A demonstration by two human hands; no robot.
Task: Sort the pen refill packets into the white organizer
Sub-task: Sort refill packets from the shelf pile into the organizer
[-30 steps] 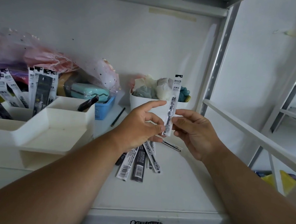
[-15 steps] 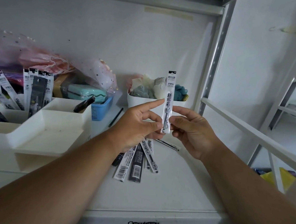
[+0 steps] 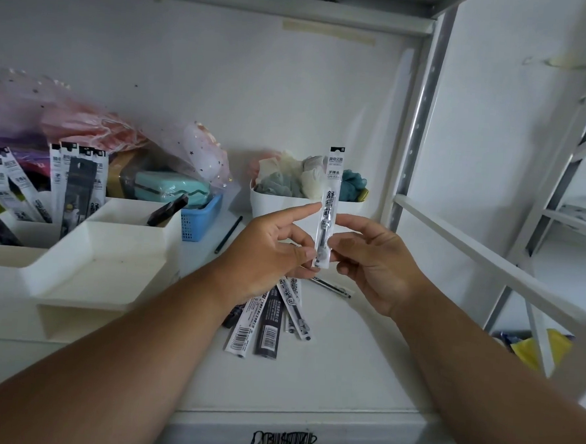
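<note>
Both hands meet above a shelf, the left hand and right hand each pinching the lower end of one pen refill packet held upright between them, left forefinger extended. The packet is a slim clear sleeve with a white printed header, dark lettering and a black refill inside. It appears to be under inspection ahead of sorting. The likely next move is carrying it to the white organizer, off to the left of the left hand, where other packets already stand in its rear compartments. More unsorted packets lie fanned on the shelf just below the hands.
</note>
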